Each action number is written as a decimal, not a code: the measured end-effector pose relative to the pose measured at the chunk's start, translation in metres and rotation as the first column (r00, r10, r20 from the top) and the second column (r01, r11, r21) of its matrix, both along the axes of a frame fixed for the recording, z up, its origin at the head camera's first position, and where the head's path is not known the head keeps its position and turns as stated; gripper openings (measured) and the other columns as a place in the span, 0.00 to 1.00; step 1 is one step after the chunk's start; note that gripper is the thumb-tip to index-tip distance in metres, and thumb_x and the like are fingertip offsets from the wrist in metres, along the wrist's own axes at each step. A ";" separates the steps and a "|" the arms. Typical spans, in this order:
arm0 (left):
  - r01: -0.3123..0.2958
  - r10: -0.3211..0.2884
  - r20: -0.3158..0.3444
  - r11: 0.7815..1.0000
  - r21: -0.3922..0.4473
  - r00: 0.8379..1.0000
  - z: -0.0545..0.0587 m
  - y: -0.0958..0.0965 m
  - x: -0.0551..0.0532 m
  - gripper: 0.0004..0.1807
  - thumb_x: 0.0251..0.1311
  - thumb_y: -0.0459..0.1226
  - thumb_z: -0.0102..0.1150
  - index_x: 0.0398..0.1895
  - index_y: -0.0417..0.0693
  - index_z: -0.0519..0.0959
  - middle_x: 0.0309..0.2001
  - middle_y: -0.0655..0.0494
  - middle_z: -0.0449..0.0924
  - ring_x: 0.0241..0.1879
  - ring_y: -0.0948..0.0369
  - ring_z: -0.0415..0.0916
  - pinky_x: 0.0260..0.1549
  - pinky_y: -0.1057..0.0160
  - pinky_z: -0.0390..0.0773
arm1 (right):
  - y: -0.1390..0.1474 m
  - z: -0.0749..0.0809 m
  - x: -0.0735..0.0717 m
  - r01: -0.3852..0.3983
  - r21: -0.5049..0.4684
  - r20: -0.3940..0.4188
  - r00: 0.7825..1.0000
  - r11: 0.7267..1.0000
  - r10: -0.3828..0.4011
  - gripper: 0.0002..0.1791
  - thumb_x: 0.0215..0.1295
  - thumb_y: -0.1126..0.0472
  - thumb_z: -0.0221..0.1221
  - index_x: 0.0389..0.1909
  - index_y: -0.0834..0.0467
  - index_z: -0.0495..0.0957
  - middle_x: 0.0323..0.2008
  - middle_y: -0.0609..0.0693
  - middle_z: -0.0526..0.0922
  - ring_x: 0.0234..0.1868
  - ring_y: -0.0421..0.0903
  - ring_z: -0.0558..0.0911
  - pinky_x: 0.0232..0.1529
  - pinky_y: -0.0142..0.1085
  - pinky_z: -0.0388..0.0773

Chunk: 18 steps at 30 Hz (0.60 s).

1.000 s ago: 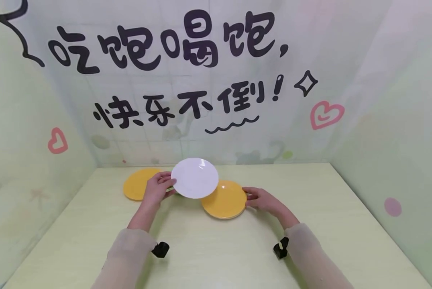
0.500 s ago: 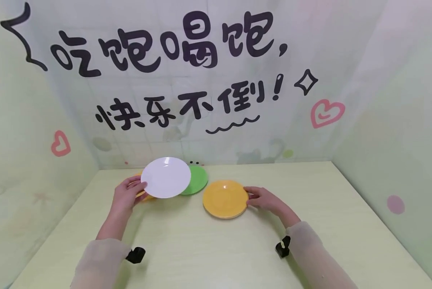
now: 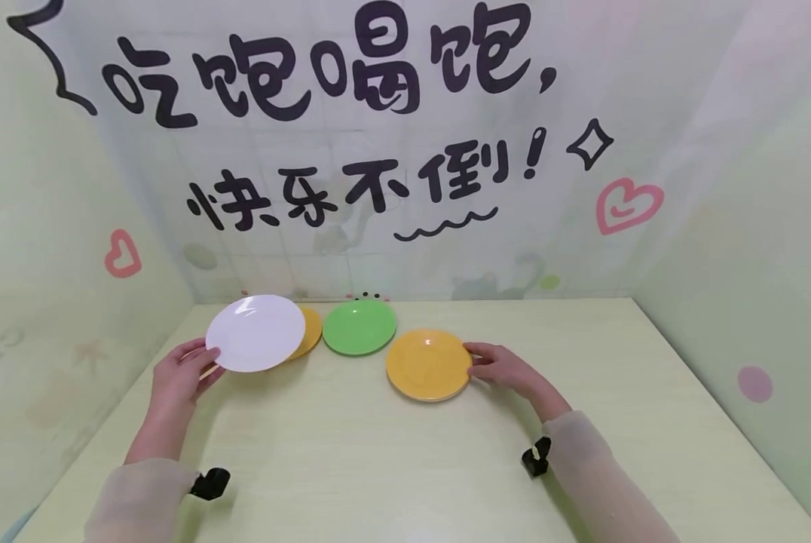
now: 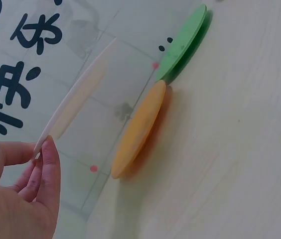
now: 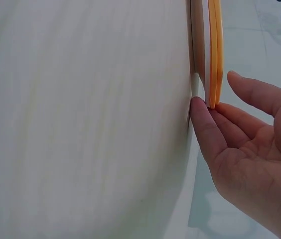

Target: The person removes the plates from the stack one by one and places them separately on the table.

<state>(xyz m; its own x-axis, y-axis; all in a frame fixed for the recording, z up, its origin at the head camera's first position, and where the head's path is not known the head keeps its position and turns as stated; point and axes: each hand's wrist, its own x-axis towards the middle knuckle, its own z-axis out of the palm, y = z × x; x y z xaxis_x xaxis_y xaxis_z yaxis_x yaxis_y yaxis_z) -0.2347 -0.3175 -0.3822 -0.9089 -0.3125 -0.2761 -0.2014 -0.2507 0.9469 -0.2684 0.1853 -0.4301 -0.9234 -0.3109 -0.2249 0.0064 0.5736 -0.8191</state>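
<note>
fingers [image 4: 50, 172] and thumb of a person's left hand [image 3: 179, 375] pinch the near-left rim of a white plate [image 3: 256, 335], held up above a pale table [image 3: 358, 467], a glossy highlight on its face; the camera on the left wrist sees the plate nearly edge-on, tilted and clear of everything but the hand. in the head view the white plate covers most of a yellow plate [image 3: 313, 330] lying toward the back left of the table, where a green plate [image 3: 359, 328] sits just beside it, though whether the two rims touch cannot be told. across the table the right hand [image 3: 506, 369] rests its fingertips against the right edge of a yellow-topped stack of plates [image 3: 429, 366]; from the right wrist the thumb stands away from the stack, the fingers loosely bent with nothing gripped, and the rim shows two yellow layers over a white one, with the underside in shadow. of the plates on the table the stack lies nearest the person, to the right of the green plate and apart from it. both forearms wear pale sleeves [image 3: 612, 479], a black device [image 3: 210, 484] at each wrist, and behind them thick black lettering [image 3: 382, 53] runs over a pale wall [image 3: 405, 279] marked with pink hearts [image 3: 628, 207]
</note>
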 end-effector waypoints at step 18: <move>-0.160 0.147 0.105 0.979 0.124 0.983 -0.018 -0.051 0.018 0.16 0.61 0.29 0.64 0.46 0.56 0.72 0.25 0.65 0.79 0.26 0.68 0.82 0.31 0.69 0.88 | 0.000 0.000 -0.001 0.006 -0.029 0.009 1.000 1.000 -0.006 0.32 0.71 0.62 0.58 0.73 0.63 0.62 0.71 0.63 0.68 0.63 0.56 0.74 0.55 0.38 0.81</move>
<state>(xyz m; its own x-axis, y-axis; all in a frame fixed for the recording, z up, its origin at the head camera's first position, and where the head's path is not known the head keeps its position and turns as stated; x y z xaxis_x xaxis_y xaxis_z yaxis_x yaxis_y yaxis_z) -0.2162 -0.3681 -0.3997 -0.8206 -0.4017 -0.4065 -0.2381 -0.4063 0.8822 -0.2691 0.1852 -0.4298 -0.9234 -0.3116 -0.2241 0.0173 0.5494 -0.8354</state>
